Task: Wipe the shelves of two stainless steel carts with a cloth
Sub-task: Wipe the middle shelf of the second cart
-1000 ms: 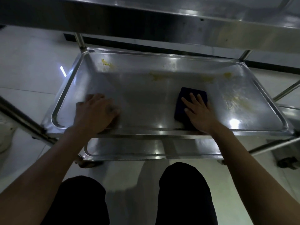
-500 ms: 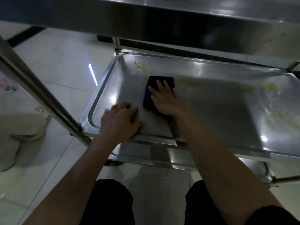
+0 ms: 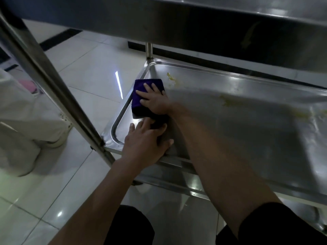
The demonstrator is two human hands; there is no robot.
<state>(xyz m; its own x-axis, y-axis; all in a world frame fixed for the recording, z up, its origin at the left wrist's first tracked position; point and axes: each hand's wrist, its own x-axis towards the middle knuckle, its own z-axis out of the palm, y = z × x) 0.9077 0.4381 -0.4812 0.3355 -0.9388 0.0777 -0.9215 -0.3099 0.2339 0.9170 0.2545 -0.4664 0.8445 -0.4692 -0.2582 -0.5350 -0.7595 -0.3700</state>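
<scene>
While your left hand (image 3: 145,140) rests flat on the shelf (image 3: 230,124) near its left rim, likely steadying the cart, your right hand (image 3: 155,101) presses spread fingers on the cloth (image 3: 141,85) at the left edge.

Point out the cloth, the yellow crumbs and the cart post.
cloth (image 3: 141,85): head view, far top face.
yellow crumbs (image 3: 170,77): head view, clump near shelf's far corner.
cart post (image 3: 53,89): head view, mid-length of slanted bar.

Glossy pale floor tiles (image 3: 85,68) reflect a light streak, with a dark baseboard (image 3: 58,39) behind.
</scene>
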